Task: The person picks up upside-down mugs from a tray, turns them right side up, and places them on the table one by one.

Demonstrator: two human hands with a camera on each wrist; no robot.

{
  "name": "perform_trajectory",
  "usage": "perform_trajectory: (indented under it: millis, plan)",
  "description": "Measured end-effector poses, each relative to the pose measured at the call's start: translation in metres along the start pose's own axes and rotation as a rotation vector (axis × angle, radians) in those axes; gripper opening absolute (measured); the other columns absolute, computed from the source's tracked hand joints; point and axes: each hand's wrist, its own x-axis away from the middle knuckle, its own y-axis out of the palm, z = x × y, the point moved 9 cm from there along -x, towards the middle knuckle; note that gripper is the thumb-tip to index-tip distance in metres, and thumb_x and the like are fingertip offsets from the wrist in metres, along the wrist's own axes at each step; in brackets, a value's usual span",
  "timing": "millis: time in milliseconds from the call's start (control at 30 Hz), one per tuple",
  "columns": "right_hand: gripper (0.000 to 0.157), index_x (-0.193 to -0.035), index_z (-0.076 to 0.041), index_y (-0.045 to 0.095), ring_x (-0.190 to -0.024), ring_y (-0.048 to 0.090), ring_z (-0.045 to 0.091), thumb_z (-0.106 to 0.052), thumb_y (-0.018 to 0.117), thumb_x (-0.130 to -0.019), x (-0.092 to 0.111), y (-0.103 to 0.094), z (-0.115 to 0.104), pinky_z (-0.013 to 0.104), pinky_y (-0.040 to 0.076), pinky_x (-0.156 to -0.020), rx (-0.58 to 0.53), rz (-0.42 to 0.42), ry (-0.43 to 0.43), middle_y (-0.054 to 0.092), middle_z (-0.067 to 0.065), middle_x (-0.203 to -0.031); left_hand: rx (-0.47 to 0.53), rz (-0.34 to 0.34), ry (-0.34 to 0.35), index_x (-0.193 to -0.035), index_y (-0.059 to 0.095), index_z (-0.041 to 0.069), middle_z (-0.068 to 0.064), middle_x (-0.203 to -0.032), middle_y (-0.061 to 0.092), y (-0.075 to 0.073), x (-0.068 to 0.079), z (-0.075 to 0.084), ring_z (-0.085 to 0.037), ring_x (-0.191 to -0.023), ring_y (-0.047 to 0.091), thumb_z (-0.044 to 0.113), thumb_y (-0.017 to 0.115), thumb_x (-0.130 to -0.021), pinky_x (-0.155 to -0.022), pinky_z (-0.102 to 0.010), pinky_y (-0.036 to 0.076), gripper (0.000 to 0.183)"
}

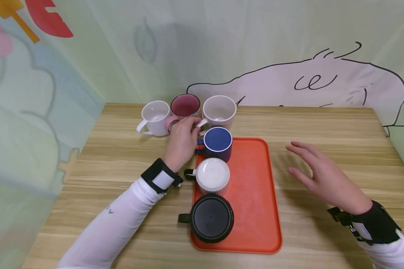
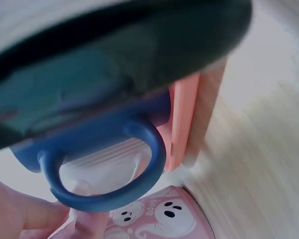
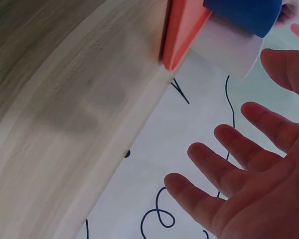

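My left hand [image 1: 181, 144] pinches the handle of a white ribbed mug [image 1: 219, 110], which stands upright at the back of the table, just behind the tray. Beside those fingers is a pink mug [image 1: 186, 105]; the left wrist view shows ghost drawings on its side. A plain white mug [image 1: 156, 119] is left of it. On the left side of the orange-red tray [image 1: 254, 205] a blue mug [image 1: 218, 140], a white mug with a black handle [image 1: 213, 175] and a black mug [image 1: 212, 218] form a row, handles leftward. My right hand [image 1: 330, 183] hovers right of the tray, fingers spread and holding nothing.
Bare wood tabletop [image 1: 323, 127] extends right of the tray, beneath the right hand. A pale printed cloth [image 1: 272, 45] hangs behind the table's back edge and along the left side. The left forearm crosses the table left of the mug row.
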Motion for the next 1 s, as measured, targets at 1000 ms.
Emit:
perform_trajectory:
  millis: [1000]
  plan:
    - [0.069, -0.143, -0.014, 0.054, -0.129, 0.043, 0.041, -0.015, 0.081, -0.079, 0.010, 0.010, 0.008, 0.061, 0.041, -0.097, 0.077, 0.039, -0.106, 0.045, 0.018, -0.146, -0.045, -0.156, 0.114, -0.121, 0.067, 0.005, -0.005, -0.114, 0.065, -0.008, 0.038, 0.001, -0.017, -0.088, 0.061, 0.025, 0.073, -0.091, -0.078, -0.029, 0.051, 0.036]
